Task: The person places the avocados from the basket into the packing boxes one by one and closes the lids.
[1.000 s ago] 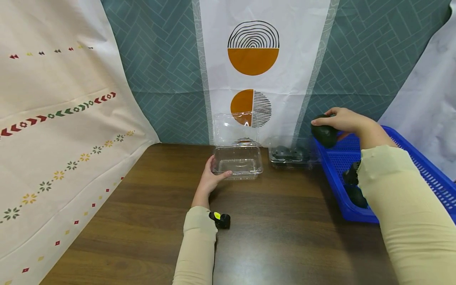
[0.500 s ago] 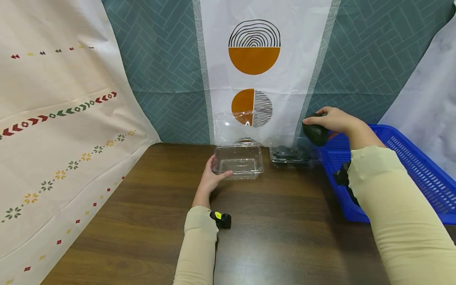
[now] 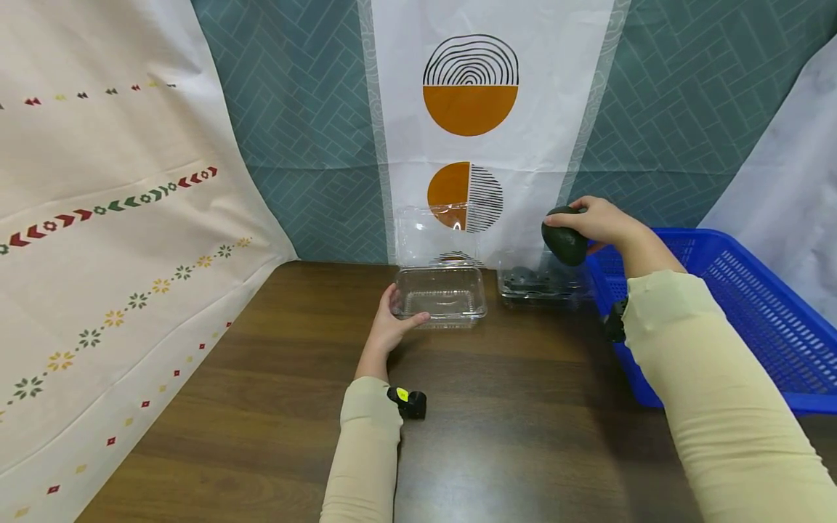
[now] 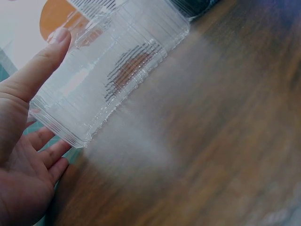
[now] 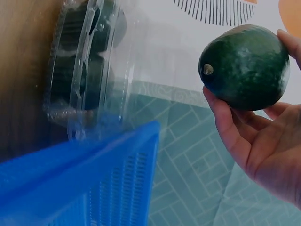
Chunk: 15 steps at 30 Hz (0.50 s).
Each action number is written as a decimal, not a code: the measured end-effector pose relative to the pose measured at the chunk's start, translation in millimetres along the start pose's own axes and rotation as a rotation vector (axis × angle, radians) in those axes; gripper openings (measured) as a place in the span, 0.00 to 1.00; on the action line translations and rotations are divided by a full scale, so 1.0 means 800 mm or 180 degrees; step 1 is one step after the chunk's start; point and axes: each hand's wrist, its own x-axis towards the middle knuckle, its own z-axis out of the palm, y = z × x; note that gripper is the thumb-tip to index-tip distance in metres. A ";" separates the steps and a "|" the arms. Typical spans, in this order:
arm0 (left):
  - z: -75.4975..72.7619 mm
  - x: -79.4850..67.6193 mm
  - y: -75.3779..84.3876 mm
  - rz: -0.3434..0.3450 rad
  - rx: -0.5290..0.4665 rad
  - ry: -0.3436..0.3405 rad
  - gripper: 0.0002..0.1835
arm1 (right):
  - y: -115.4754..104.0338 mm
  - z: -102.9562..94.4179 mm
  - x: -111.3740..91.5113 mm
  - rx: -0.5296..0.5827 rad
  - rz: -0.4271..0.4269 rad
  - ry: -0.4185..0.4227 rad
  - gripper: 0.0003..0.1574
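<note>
My right hand [image 3: 604, 221] grips a dark green avocado [image 3: 565, 238] in the air, above the left rim of a blue basket. In the right wrist view the avocado [image 5: 244, 68] shows its stem end, with thumb and fingers around its sides. My left hand [image 3: 387, 325] holds the left side of a clear plastic clamshell box [image 3: 439, 294], thumb at the front rim. Its lid [image 3: 425, 236] stands raised behind it, and I see nothing inside. In the left wrist view the thumb lies over the box [image 4: 117, 70], the other fingers beside its end.
A second clear box [image 3: 539, 282] with dark avocados inside stands between the open box and the blue basket [image 3: 765, 305]. The right sleeve hides part of the basket. A patterned cloth hangs behind the wooden table [image 3: 510, 407], and a cream cloth [image 3: 131, 240] at the left.
My right hand has moved left with the avocado, from over the basket toward the second clear box. The left hand stays on the open box.
</note>
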 end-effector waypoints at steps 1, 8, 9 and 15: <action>0.000 0.000 0.000 0.0000 -0.0006 -0.0005 0.55 | -0.001 0.002 0.002 0.0016 0.0001 0.0002 0.60; -0.001 0.001 0.000 -0.0023 -0.0012 -0.0009 0.54 | -0.007 0.022 0.013 0.0123 -0.0050 -0.0083 0.50; -0.001 0.002 0.000 -0.0033 -0.0008 -0.0009 0.54 | -0.008 0.025 0.015 0.0159 -0.0063 -0.0099 0.48; -0.001 0.001 0.001 -0.0060 -0.0007 -0.0024 0.56 | -0.009 0.046 0.030 0.0379 -0.0100 -0.0134 0.40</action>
